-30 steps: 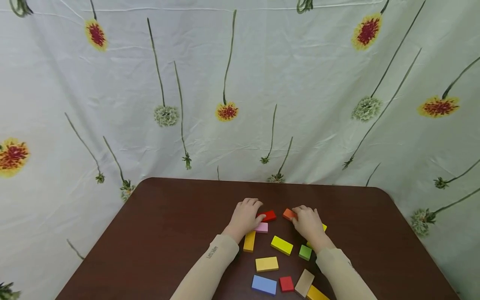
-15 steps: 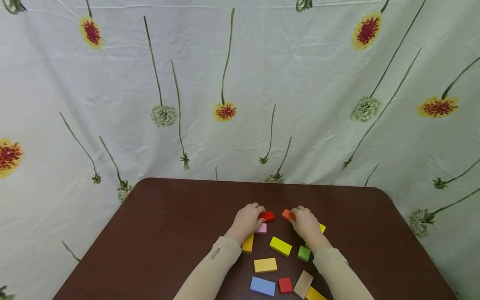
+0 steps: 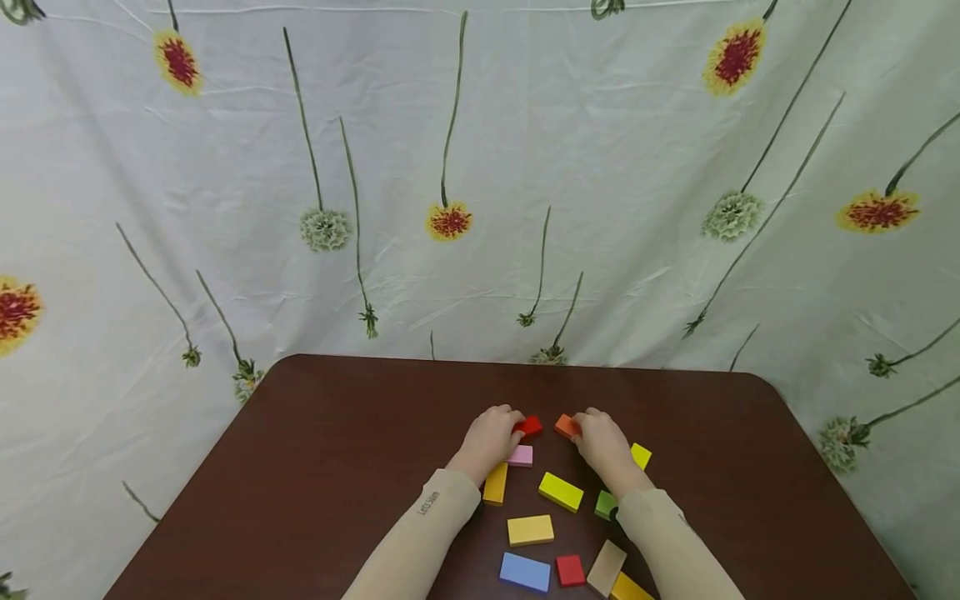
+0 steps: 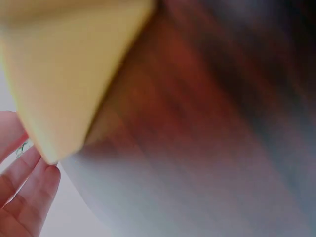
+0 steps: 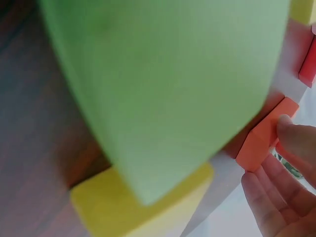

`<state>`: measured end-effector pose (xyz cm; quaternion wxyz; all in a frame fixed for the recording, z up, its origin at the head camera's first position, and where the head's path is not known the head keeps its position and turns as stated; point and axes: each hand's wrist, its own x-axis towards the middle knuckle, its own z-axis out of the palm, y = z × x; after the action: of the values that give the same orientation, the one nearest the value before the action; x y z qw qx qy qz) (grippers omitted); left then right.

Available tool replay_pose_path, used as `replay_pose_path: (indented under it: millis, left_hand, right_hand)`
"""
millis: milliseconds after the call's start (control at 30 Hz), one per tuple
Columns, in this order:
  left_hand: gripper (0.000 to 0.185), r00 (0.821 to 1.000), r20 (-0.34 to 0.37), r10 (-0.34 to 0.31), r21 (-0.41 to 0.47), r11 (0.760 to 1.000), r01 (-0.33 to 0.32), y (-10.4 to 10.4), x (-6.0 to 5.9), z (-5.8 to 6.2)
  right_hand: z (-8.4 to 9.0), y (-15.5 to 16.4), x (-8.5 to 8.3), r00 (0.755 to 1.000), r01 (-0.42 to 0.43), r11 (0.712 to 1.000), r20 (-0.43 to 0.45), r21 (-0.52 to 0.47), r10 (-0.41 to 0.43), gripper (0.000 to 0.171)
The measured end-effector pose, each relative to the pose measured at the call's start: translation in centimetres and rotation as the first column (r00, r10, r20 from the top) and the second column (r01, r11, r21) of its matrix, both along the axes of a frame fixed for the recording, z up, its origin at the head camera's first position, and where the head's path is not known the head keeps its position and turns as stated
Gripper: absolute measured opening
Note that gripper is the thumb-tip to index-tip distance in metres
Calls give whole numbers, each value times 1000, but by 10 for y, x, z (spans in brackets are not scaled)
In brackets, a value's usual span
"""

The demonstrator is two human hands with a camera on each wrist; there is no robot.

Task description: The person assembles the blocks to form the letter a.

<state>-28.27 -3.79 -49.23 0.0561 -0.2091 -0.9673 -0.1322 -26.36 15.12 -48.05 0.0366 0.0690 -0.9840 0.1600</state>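
Observation:
My left hand (image 3: 489, 437) grips a red block (image 3: 532, 426) near the far side of the table, thumb and fingers at its left end. Just below lies a pink block (image 3: 521, 456), with an orange-yellow block (image 3: 496, 483) beside my left wrist. To the right, my right hand (image 3: 602, 443) pinches an orange block (image 3: 565, 426), and a gap separates it from the red one. The right wrist view shows thumb and fingers on this orange block (image 5: 259, 143). In the left wrist view, a blurred yellow block (image 4: 74, 74) hides what the fingers (image 4: 37, 192) hold.
Nearer on the brown table (image 3: 337, 467) lie a yellow block (image 3: 561, 492), a pale yellow one (image 3: 531, 530), a blue one (image 3: 525, 572), a small red one (image 3: 570, 571) and a beige one (image 3: 607, 568). My right sleeve partly covers a green block (image 3: 604, 505). A flowered cloth (image 3: 637, 167) hangs behind.
The red block has shifted slightly left and away with my left hand. My right hand has slid the orange block left, and its sleeve now covers part of the green block.

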Motion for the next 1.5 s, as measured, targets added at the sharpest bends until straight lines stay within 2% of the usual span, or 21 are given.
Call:
replay_pose_path:
  millis: [333,600,933,1133,1500]
  left_hand:
    - [23,1000,-15,21,-18,1000,-21,-5,-6,0]
    - [22,1000,-16,19,-8,1000,-19,-5,-7,-3]
    - [23,1000,-11,28,4,1000,-28,-8,-9,-2]
    - [22,999,-30,21,20,1000,-21,-10,-13,-2]
    - [27,998,53,26,40,999,-29,-10,-12,2]
  right_hand:
    - [3,-11,-8,998,-66,998,-4,-7,66,25]
    - [1,-18,-11,991,-124,992,-52,-5,123,24]
    - [4,-20,-15,992,-123,992,-38,-15,122,26]
    - [5,-19,-18,991,-131,991,-42,-19,130,26]
    - [1,-18,-21,992,-120,993,-29,-4,119,26]
